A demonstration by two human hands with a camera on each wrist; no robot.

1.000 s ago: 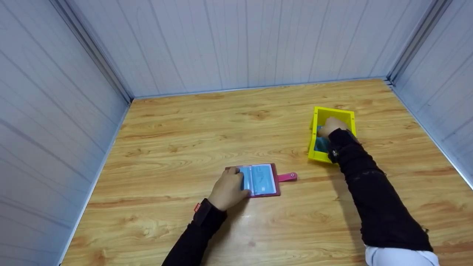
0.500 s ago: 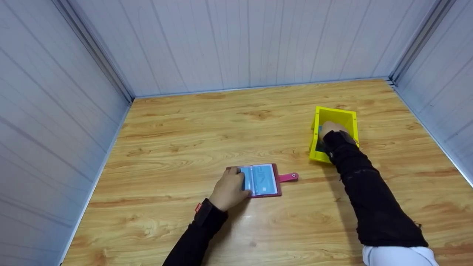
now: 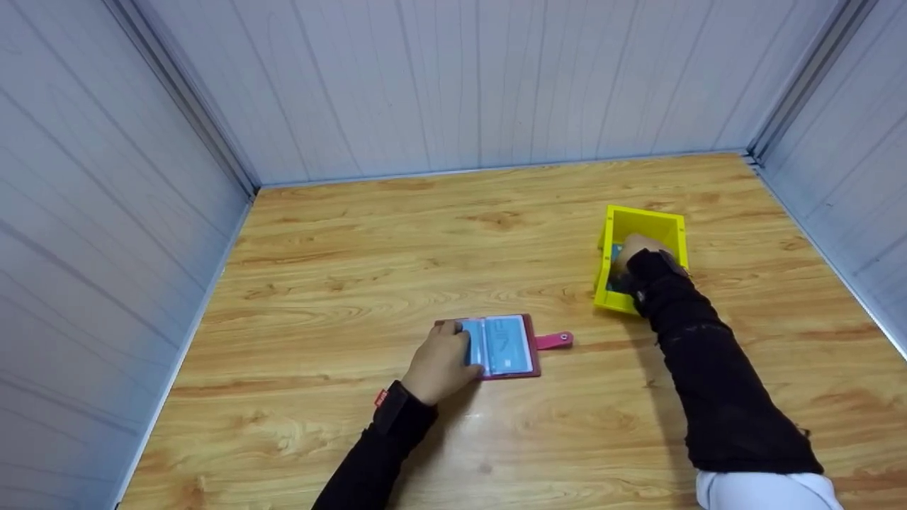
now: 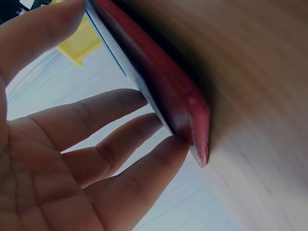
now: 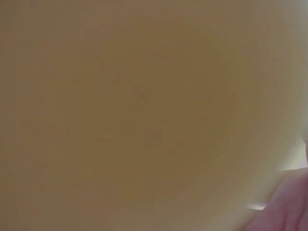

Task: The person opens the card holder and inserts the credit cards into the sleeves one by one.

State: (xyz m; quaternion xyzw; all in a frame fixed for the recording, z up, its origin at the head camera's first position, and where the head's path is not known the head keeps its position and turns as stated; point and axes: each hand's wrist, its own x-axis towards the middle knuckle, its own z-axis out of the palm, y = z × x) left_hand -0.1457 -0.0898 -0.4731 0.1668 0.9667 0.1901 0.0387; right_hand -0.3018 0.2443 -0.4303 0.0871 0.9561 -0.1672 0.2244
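One open red cardholder (image 3: 485,348), pink strap (image 3: 553,341)

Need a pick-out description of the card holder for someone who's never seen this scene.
On the wood-grain table, find the yellow bin, then look left and nearer the person. The card holder lies open there, blue card showing, left hand touching its left part. Unlike the bin, it's flat and reddish, with a pink snap strap pointing right.

Booth with pale panel walls (image 3: 439,85)
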